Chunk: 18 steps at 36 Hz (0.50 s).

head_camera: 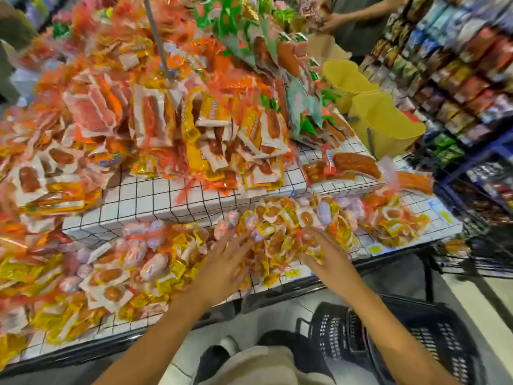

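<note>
Both my hands reach into a heap of small yellow-and-white sausage packets [280,226] on the lower tier of a white grid-patterned display stand [155,201]. My left hand [222,269] lies on the packets with fingers spread and fairly straight. My right hand [330,258] rests on the packets to the right, fingers extended forward; their tips are partly blurred among the wrappers. Neither hand plainly grips a packet.
The upper tier holds big piles of orange, yellow and green sausage packs [172,115]. A black shopping basket [416,337] stands on the floor at my right. Yellow paper bags [385,120], snack shelves [458,73] and another person's hands [330,20] lie beyond.
</note>
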Each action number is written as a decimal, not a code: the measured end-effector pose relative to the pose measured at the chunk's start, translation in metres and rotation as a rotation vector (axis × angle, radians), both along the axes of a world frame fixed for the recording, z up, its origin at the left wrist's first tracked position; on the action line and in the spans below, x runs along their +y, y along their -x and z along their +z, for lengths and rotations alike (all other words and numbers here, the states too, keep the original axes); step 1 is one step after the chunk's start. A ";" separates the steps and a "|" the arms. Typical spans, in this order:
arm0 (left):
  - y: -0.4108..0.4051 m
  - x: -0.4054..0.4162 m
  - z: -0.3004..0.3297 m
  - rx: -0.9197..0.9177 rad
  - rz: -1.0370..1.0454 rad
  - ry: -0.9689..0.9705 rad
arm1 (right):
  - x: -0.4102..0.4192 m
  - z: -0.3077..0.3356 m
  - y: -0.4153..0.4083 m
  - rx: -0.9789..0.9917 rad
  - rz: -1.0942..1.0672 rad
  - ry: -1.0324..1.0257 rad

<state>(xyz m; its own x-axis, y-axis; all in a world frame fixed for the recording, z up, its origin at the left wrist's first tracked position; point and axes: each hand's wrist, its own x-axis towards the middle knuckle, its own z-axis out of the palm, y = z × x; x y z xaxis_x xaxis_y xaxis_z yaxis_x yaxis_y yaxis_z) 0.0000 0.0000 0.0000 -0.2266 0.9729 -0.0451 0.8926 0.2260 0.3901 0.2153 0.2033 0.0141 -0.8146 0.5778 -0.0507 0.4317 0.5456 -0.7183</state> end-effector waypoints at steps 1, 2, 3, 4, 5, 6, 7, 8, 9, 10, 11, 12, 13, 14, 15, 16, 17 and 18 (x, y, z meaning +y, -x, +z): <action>0.000 0.006 0.000 -0.020 -0.004 -0.034 | 0.006 -0.001 0.001 0.024 -0.012 0.002; 0.000 0.011 0.000 -0.044 0.006 -0.054 | 0.013 -0.002 0.003 0.019 -0.025 0.013; 0.000 0.016 -0.002 -0.039 0.003 -0.068 | 0.020 -0.004 0.007 -0.001 -0.023 0.006; -0.002 0.019 -0.004 -0.042 0.004 -0.072 | 0.026 -0.005 0.013 -0.031 -0.005 -0.001; -0.002 0.023 -0.008 -0.046 0.018 -0.058 | 0.033 -0.007 0.020 -0.055 0.015 -0.022; -0.002 0.025 -0.011 -0.052 0.036 -0.044 | 0.037 -0.009 0.028 -0.070 0.041 -0.041; -0.001 0.028 -0.014 -0.055 0.058 -0.042 | 0.041 -0.011 0.036 -0.082 0.066 -0.062; 0.000 0.029 -0.016 -0.049 0.075 -0.060 | 0.044 -0.013 0.044 -0.103 0.085 -0.094; 0.000 0.032 -0.017 -0.045 0.077 -0.078 | 0.046 -0.017 0.052 -0.130 0.107 -0.129; -0.002 0.034 -0.018 -0.031 0.076 -0.092 | 0.048 -0.021 0.060 -0.164 0.123 -0.164; -0.003 0.036 -0.018 -0.015 0.080 -0.104 | 0.049 -0.025 0.066 -0.196 0.132 -0.192; -0.005 0.037 -0.019 -0.004 0.092 -0.114 | 0.050 -0.029 0.072 -0.226 0.138 -0.217; -0.007 0.037 -0.019 -0.002 0.116 -0.111 | 0.051 -0.033 0.077 -0.253 0.137 -0.242; -0.009 0.037 -0.020 -0.009 0.143 -0.106 | 0.051 -0.037 0.081 -0.274 0.132 -0.265; -0.011 0.036 -0.020 -0.029 0.167 -0.088 | 0.051 -0.040 0.084 -0.284 0.123 -0.283; -0.014 0.035 -0.021 -0.054 0.185 -0.077 | 0.051 -0.042 0.086 -0.278 0.108 -0.288; -0.016 0.035 -0.020 -0.074 0.200 -0.065 | 0.052 -0.045 0.088 -0.259 0.093 -0.280; -0.019 0.035 -0.019 -0.090 0.217 -0.057 | 0.054 -0.046 0.090 -0.235 0.083 -0.259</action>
